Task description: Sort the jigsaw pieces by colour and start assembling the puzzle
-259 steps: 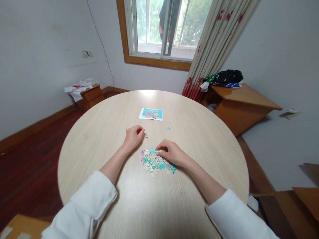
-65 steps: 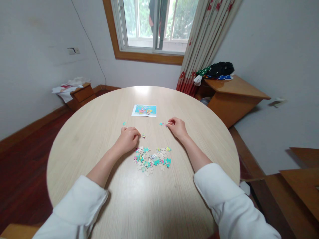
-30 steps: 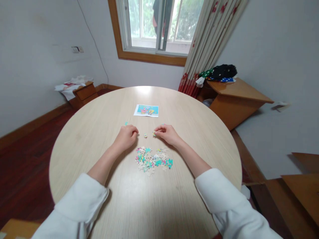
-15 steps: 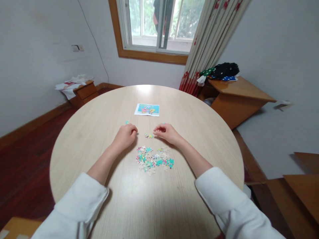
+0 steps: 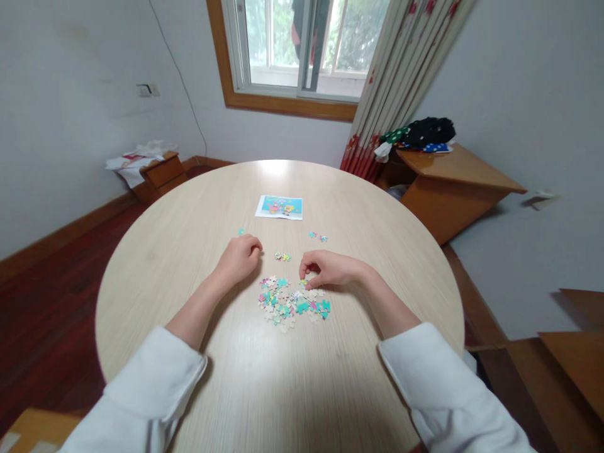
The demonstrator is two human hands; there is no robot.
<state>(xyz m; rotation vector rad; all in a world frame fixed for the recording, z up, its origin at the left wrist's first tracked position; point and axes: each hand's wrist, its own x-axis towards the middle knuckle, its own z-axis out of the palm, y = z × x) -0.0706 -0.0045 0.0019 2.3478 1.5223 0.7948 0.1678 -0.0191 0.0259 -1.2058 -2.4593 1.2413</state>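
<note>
Our right hand [image 5: 330, 267], thumb and fingers slightly parted, has a small, knobbed, yellow cardboard-like jigsaw piece [image 5: 303, 282] between its fingertips; whether gripped, we can't tell. Our left hand [image 5: 240, 258] curls loosely, contents hidden. We judge the piece light, stiff, best pinched by opposite edges.

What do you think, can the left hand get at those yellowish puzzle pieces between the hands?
Probably yes: the left hand is close to the yellowish puzzle pieces, with nothing seen between them. The right hand is on their other side, at the main pile, so it seems out of the way.
</note>
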